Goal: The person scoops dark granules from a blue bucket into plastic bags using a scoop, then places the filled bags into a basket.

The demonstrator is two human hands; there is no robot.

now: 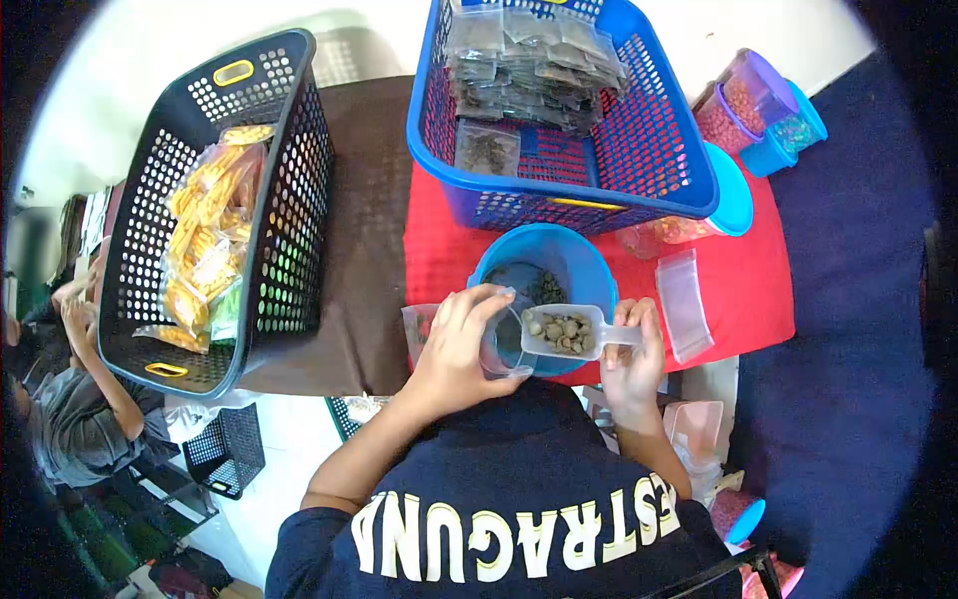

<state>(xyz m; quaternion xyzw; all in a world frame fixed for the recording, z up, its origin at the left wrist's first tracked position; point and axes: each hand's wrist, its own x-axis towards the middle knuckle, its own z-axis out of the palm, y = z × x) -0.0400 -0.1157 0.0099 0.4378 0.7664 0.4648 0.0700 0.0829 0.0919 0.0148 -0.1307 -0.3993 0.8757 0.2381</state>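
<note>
My left hand [457, 344] is wrapped round a clear plastic cup or bag [502, 344], held open in front of my chest. In my right hand [636, 359] is the handle of a white scoop [589, 344], which carries several brownish-green round pieces [565, 332]. The scoop's front edge lies at the rim of the clear container. Just beyond both hands stands a round blue tub [589, 270] with dark green contents [545, 290] inside.
A blue basket [569, 195] of small filled packets stands behind the tub. At left is a black basket [289, 200] of yellow snack bags. Clear empty bags [685, 304] lie on the red cloth [763, 290]. Lidded jars [738, 115] stand back right. Another person [90, 399] is at far left.
</note>
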